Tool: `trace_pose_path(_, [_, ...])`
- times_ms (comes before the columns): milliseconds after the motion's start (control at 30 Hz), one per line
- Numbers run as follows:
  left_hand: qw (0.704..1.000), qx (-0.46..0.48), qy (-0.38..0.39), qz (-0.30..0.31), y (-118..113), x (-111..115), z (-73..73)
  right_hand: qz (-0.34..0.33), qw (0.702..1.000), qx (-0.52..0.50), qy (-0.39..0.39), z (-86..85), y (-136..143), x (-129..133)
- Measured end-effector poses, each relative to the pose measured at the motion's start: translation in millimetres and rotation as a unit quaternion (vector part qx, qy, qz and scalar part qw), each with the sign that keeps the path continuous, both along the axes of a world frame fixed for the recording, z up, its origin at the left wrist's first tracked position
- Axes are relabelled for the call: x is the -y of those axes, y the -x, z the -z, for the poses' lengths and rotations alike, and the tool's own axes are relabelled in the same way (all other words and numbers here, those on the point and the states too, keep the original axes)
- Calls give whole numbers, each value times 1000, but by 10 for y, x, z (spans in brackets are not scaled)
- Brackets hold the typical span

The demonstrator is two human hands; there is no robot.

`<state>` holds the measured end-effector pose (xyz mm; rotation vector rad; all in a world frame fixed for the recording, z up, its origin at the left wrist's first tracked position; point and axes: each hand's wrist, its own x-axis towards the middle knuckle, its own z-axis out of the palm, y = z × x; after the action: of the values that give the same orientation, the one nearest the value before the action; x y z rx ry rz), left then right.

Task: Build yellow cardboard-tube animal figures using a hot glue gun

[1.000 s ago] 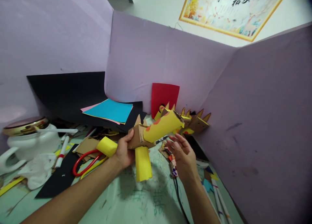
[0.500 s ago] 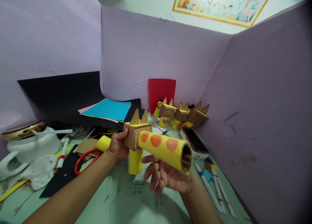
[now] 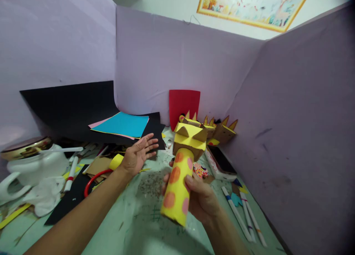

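My right hand [image 3: 201, 197] is wrapped round a paper-tube animal figure [image 3: 177, 184], tilted above the table. Its yellow tube carries orange and pink spots, and a boxy cardboard head [image 3: 190, 138] with yellow paper and two pointed ears sits at its far end. To the left, my left hand [image 3: 138, 155] is empty, fingers stretched out and apart, a little short of the black paper. Similar cardboard-headed figures [image 3: 224, 132] stand at the back right, partly hidden by the held one.
Coloured paper sheets [image 3: 120, 124] lie on black paper. Red-handled scissors [image 3: 90, 184] and a white pot-like vessel [image 3: 39, 166] are at the left. A phone [image 3: 222, 159] rests on a box at the right, near several white markers [image 3: 235, 212]. Purple panels [image 3: 177, 63] surround the table.
My left hand has let go of the figure and opened. My right hand, open before, now grips its spotted tube. The figure has turned, its head now pointing away from me.
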<state>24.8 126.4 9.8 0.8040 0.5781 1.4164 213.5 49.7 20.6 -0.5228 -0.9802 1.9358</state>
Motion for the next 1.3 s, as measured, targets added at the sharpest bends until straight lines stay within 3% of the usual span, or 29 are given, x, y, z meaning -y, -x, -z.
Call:
trace_pose_path(67, [998, -52, -4, -40, -6, 62, -84, 101, 994, -3, -28, 33, 61, -77])
trace_pose_path(133, [990, -119, -63, -38, -40, 186, -188, 184, 982, -10, -33, 62, 135, -174])
trace_pose_path(233, [951, -264, -158, -18, -130, 408, -320, 250, 967, -36, -29, 65, 260, -310])
trace_pose_path(300, [916, -347, -193, -62, -189, 513, -366, 266, 962, -53, -25, 48, 352, -375])
trace_pose_path(400, [886, -391, -207, -141, -215, 533, -371, 260, 964, -57, -23, 32, 493, -432])
trace_pose_path(467, [884, -401, -185, -156, -172, 468, -353, 245, 968, -49, -24, 33, 570, -447])
trace_pose_path(567, [916, -364, -109, -130, -50, 335, -329, 208, 978, 3, -19, 39, 589, -419])
trace_pose_path(667, [949, -296, -56, -97, 89, 236, -326, 148, 984, 98, -16, 47, 393, -297])
trace_pose_path(733, [952, -291, -56, -79, 180, 193, -326, 118, 977, 176, -18, 56, 130, -183])
trace_pose_path(833, [942, -321, -78, -59, 299, 144, -301, 94, 961, 241, -102, 79, -357, -77])
trace_pose_path(867, [939, -329, -84, -53, 327, 129, -286, 129, 954, 242, -125, 92, -505, -81])
trace_pose_path(967, [938, -334, -86, -37, 358, 101, -244, 340, 919, 170, -104, 174, -790, -207])
trace_pose_path(1033, [938, -334, -83, -31, 344, 97, -234, 408, 898, 132, -98, 261, -824, -325])
trace_pose_path(1167, [927, -361, -104, -20, 316, 113, -249, 331, 929, 119, -116, 396, -663, -434])
trace_pose_path(1300, [911, -385, -150, -12, 331, 131, -243, 231, 949, 136, -168, 372, -515, -439])
